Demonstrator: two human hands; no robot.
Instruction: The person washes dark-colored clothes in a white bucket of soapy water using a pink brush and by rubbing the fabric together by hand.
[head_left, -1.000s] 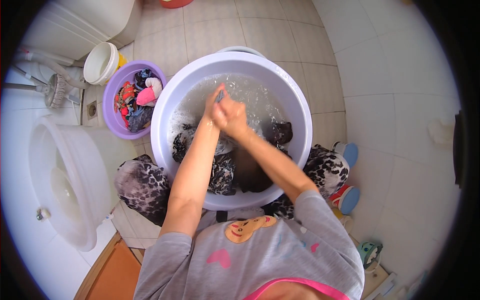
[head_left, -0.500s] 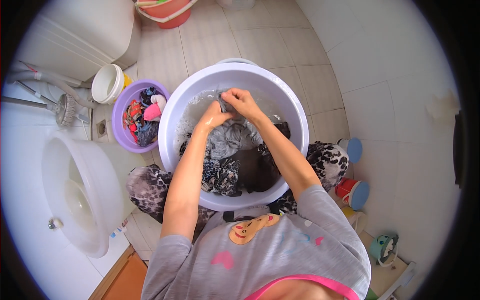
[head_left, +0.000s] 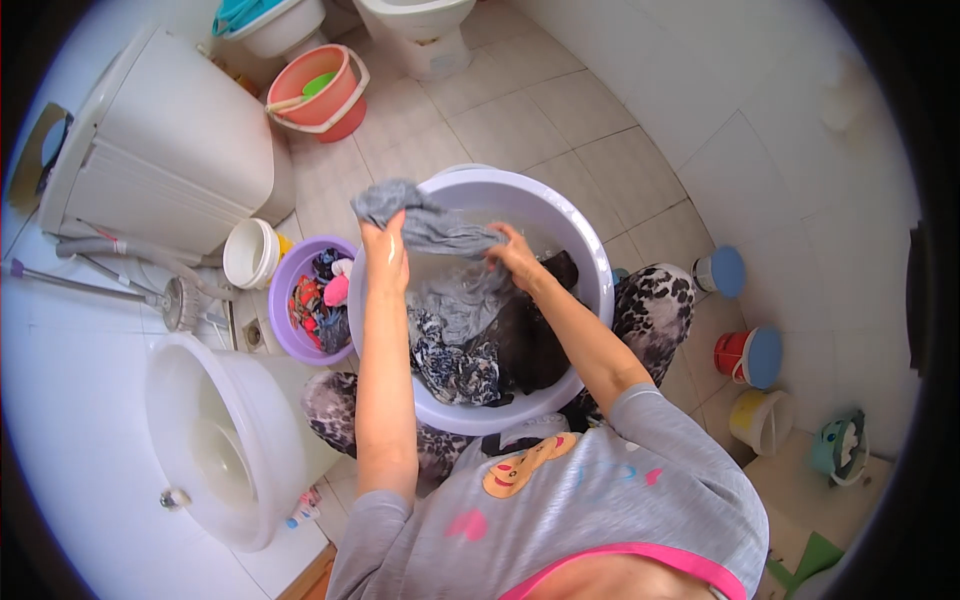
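two closed grips on grey cloth (head_left: 440, 232): left hand (head_left: 386, 242) 10 o'clock of basin (head_left: 600, 282), right hand (head_left: 514, 258) 1 o'clock; best keep drips landing inside.

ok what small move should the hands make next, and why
Perhaps bring the left hand slightly inward, over the lavender basin: the bunched end of the gray cloth that it grips shows outside the basin in this view, so drips could miss it. The right hand holds the cloth's other side over the basin.
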